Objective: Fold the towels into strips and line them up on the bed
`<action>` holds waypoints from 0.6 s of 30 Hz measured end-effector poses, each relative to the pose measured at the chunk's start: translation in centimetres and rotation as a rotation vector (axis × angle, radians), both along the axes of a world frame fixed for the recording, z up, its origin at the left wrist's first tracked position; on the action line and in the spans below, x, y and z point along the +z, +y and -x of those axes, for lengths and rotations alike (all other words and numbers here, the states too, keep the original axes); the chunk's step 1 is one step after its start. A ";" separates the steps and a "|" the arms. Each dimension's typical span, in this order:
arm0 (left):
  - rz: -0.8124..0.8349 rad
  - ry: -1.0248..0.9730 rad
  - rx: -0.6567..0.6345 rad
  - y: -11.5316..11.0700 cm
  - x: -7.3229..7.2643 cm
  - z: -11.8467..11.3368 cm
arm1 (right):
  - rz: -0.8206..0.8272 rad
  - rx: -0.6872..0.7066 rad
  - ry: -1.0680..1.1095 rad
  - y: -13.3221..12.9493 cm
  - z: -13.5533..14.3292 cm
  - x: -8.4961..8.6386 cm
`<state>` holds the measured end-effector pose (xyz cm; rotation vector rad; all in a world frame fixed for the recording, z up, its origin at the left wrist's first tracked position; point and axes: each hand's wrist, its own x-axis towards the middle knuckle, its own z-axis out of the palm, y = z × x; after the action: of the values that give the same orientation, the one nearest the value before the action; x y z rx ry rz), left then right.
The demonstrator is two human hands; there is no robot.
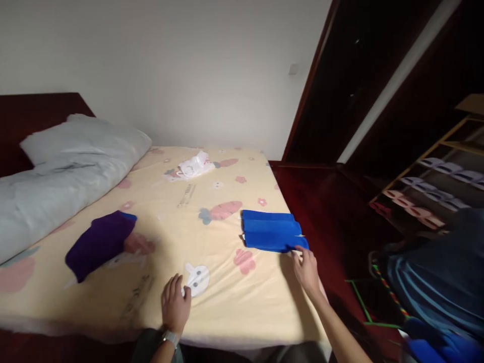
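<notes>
A folded blue cloth (270,232) lies flat near the right edge of the bed, with small pale tags at its sides. My right hand (307,269) is at its near right corner, thumb and forefinger slightly apart. The fingertips reach the cloth's edge, and no grip on it shows. My left hand (176,305) rests by the near edge of the bed with its fingers loosely stretched out and nothing in it. On its wrist is a watch. Farther left lies a folded purple cloth (100,244) with a bit of blue at one corner.
The bed sheet (223,242) is pale yellow with carrots and rabbits. A grey quilt (75,166) is heaped at the left, and a white plastic bag (195,165) lies toward the wall. At the right stand a shoe rack (434,136) with slippers and a pile of dark blue fabric (438,277).
</notes>
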<state>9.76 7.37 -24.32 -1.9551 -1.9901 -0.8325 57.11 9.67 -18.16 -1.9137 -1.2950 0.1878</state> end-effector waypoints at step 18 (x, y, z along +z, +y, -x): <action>0.194 -0.087 0.137 5.2 4.4 14.5 | 0.069 0.300 -0.562 -11.9 7.2 -7.5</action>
<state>-4.73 12.54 -19.95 -1.8830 -2.3038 -0.7262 49.88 -2.26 -25.68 -1.8896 -1.9700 -0.1736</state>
